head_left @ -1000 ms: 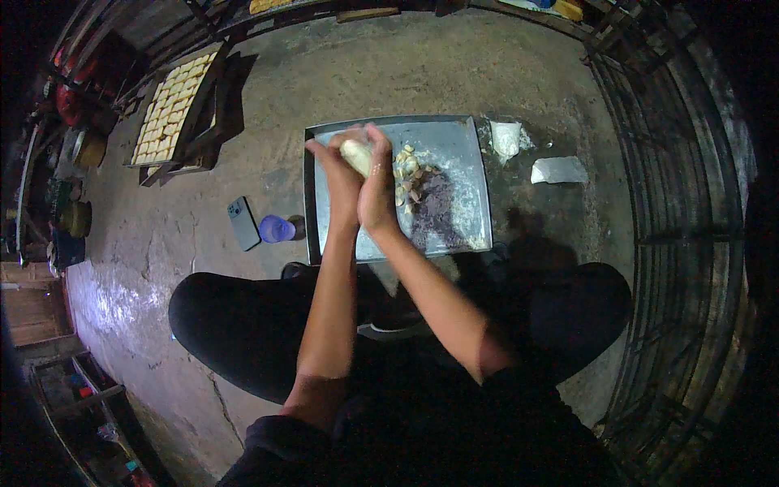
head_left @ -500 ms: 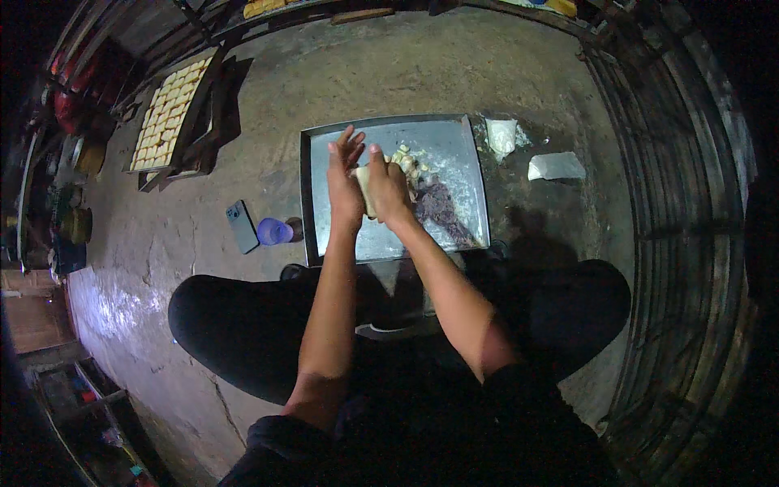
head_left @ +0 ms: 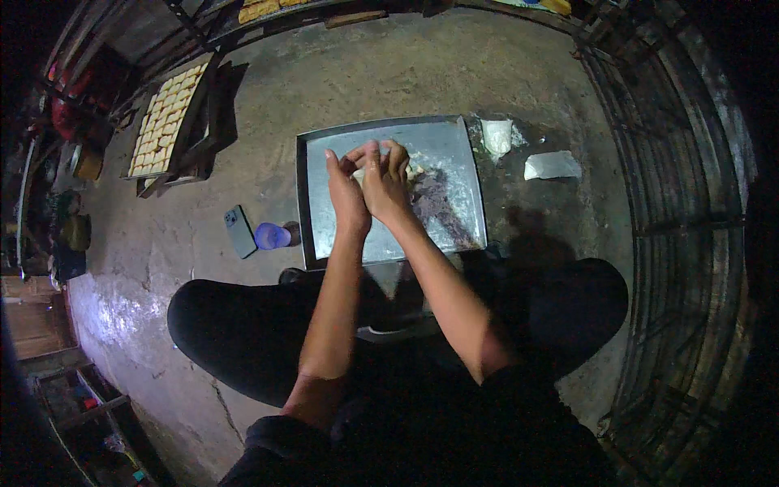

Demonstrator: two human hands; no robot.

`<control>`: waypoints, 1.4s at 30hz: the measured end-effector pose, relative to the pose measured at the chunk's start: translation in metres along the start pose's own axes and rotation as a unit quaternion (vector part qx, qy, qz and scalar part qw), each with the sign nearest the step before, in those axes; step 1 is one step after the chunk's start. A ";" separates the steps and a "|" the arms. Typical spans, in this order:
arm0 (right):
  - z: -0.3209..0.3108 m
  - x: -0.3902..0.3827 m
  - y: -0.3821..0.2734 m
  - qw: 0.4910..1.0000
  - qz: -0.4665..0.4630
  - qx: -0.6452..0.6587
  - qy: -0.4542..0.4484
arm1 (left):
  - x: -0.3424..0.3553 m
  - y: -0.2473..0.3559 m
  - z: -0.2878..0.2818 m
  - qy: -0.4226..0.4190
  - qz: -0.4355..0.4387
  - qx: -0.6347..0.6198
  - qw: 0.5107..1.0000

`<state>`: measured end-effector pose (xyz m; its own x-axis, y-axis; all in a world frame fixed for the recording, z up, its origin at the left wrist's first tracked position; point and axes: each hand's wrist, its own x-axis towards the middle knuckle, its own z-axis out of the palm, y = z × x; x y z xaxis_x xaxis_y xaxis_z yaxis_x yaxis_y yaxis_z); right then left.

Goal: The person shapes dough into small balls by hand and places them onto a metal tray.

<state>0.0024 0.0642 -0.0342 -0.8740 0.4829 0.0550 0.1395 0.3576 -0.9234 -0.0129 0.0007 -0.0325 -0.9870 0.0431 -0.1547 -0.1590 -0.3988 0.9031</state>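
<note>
Head view, left hand (head_left: 349, 200) and right hand (head_left: 385, 187) cupping pale dough (head_left: 358, 174), metal tray (head_left: 323, 199)

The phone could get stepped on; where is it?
Left in the head view: the phone lies on the floor, left of the purple cup and metal tray.

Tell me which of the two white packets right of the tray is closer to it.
The upper white packet, beside the upper right corner of the tray, with pale traces around it. The lower white packet lies farther right.
</note>
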 end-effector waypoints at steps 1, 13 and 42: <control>0.003 0.000 -0.001 0.999 -0.020 0.034 0.020 | 0.004 -0.004 -0.002 0.012 -0.022 -0.010 1.000; 0.031 -0.040 -0.008 0.984 -0.012 0.103 -0.143 | 0.033 0.010 -0.063 0.207 -0.006 0.099 0.973; 0.000 -0.013 -0.004 0.974 -0.005 -0.115 -0.197 | 0.011 -0.012 -0.035 0.080 -0.105 -0.138 0.982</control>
<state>0.0131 0.0561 -0.0310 -0.9802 0.1512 -0.1278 0.1910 0.5522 -0.8115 -0.0214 -0.0259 -0.0591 -0.9131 0.0151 -0.4075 -0.3252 -0.6298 0.7054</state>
